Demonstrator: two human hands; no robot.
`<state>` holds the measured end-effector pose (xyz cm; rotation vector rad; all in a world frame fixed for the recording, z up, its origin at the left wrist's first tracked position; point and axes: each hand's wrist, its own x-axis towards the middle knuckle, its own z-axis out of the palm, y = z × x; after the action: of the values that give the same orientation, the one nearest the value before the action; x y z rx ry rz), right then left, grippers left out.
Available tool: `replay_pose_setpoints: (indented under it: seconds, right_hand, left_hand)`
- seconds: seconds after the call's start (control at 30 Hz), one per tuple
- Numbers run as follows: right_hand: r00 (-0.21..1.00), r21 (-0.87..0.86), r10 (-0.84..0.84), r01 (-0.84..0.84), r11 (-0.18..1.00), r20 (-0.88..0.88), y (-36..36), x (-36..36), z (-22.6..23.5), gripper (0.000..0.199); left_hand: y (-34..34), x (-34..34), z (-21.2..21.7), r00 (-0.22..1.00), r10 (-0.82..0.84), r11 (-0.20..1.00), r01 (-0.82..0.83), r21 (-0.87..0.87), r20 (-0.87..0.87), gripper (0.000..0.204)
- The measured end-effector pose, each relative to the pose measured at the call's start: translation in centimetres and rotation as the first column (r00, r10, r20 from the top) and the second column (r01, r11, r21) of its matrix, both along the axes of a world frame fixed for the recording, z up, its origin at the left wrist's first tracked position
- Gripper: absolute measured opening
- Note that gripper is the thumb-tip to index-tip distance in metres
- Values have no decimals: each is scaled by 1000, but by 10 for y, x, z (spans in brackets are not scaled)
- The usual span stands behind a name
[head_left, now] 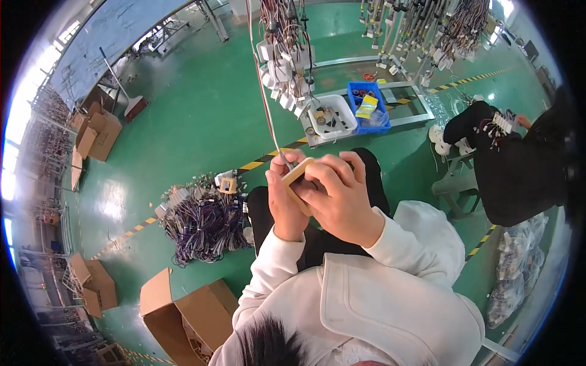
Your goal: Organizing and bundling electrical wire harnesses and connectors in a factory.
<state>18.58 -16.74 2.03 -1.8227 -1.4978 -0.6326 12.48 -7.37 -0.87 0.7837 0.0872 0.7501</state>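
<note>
In front of my lap, my left hand is closed around a tan, frame-like piece with a dark inside. Against its other side my right hand is closed, thumb and fingers pressing at the opening. A cable of white and red wires runs down from the hanging wire harnesses to the fingers of my left hand. Where the cable meets the piece is hidden by my fingers. A similar tan square frame lies on a pile of bundled dark wire harnesses at my left.
Ahead, a metal rack base carries a white tray and a blue bin, both with small parts. More harnesses hang at the far right. A seated person works at my right. Cardboard boxes stand at left.
</note>
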Motion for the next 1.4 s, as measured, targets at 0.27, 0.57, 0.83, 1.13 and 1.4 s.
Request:
replay_pose_setpoints:
  seconds: [0.27,0.57,0.83,1.13,1.4]
  right_hand:
    - [990,-12,16,-17,1000,-137,-14,-7,-18,26]
    - [962,-20,76,-84,996,-261,-11,-5,-27,26]
    - [941,106,194,-171,980,-279,-10,8,-38,33]
    - [977,-64,150,-161,985,-151,-6,2,-31,27]
    - [962,-101,184,-207,973,-201,8,0,-28,23]
  left_hand:
    - [4,0,2,995,9,999,-13,-39,-102,54]
    - [12,-12,5,996,20,996,-13,88,-83,67]
    - [19,-6,-5,965,192,948,-135,287,-179,64]
    - [16,-11,-4,950,219,965,-177,193,-224,63]
    - [26,-18,-5,900,245,963,-185,194,-360,58]
